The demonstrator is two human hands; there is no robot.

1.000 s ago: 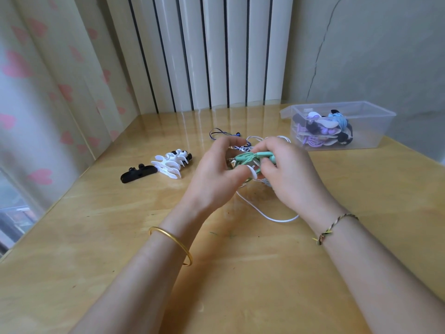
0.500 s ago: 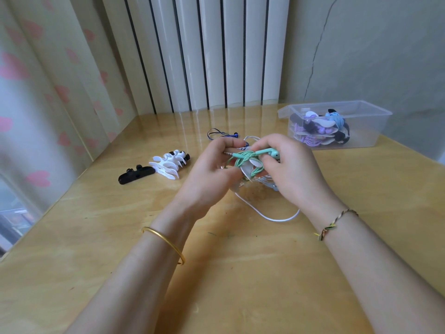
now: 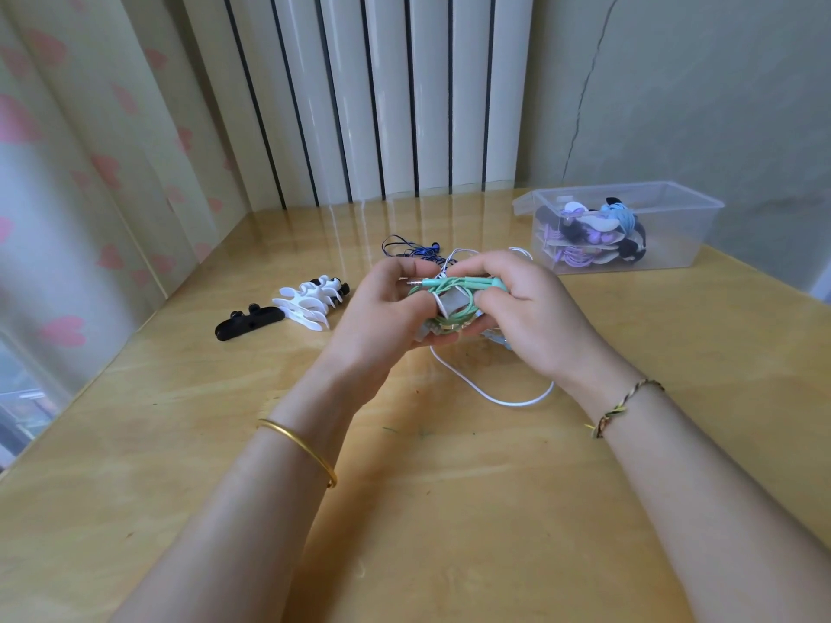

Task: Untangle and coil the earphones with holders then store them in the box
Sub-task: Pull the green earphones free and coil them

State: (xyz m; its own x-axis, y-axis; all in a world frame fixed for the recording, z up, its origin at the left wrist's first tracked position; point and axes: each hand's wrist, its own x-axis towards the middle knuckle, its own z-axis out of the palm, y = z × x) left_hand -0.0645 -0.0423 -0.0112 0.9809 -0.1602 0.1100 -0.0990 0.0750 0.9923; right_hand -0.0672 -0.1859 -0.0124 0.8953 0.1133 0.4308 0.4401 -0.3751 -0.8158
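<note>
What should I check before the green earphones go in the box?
1. Grip: left hand and right hand both hold the green earphones: ok.
2. Cord looped round the white holder: ok.
3. Plug tucked in: not ok, it sticks out.
4. White cable below the hands free of the green cord: cannot tell.
5. Box open on top: ok.

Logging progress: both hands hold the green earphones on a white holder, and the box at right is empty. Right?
No. The box is not empty: the head view shows coiled earphones in it. The left hand and right hand do hold the green earphones on the holder.
</note>
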